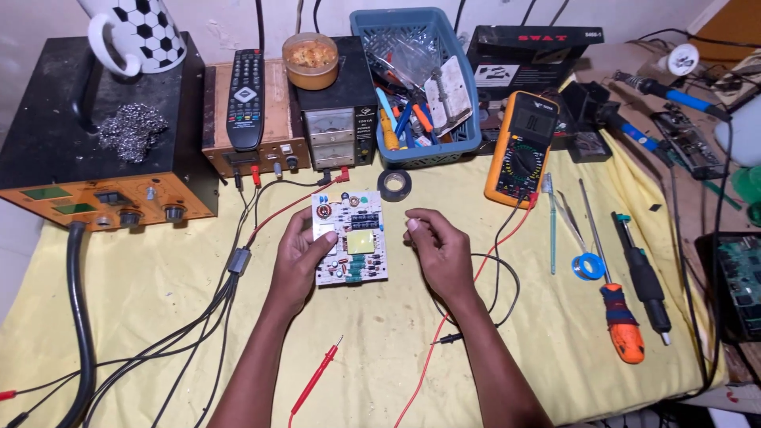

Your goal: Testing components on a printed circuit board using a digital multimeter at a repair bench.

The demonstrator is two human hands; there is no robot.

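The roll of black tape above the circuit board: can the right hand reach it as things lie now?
Probably yes. The right hand is empty, just below the roll of black tape, with only bare yellow cloth between them; the circuit board lies to the side.

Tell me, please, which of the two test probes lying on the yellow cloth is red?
The red probe, lying below the left hand; the black probe lies beside the right forearm.

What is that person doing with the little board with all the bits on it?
A person holds a small white circuit board in the left hand over a yellow cloth. The right hand hovers beside it, fingers curled, touching nothing. A red probe lies loose on the cloth below, and a yellow multimeter sits to the right.
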